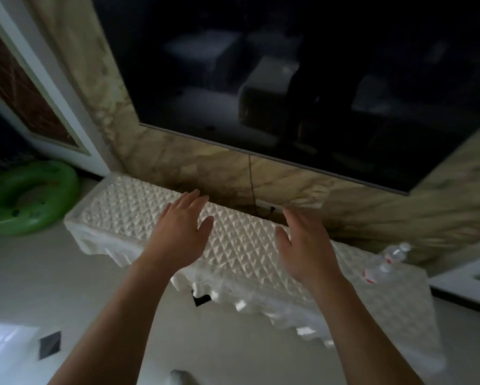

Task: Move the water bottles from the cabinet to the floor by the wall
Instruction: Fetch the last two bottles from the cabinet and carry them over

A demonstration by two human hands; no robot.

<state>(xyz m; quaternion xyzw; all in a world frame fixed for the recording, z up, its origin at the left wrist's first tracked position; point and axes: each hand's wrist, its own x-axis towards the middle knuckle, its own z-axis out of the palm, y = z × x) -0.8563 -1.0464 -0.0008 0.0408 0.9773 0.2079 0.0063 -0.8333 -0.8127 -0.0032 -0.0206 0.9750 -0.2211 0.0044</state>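
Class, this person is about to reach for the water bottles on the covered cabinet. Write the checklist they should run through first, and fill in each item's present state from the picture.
1. Left hand free: ok, open and holding nothing.
2. Right hand free: ok, open and holding nothing.
3. Water bottles located: ok, at the right end of the quilted cover.
4. Hands at the bottles: not ok, both are over the cover's middle, left of the bottles.
5. Bottle count and caps: cannot tell, too blurred.
6. Drop spot on the floor by the wall: cannot tell; a green ring lies at the left.
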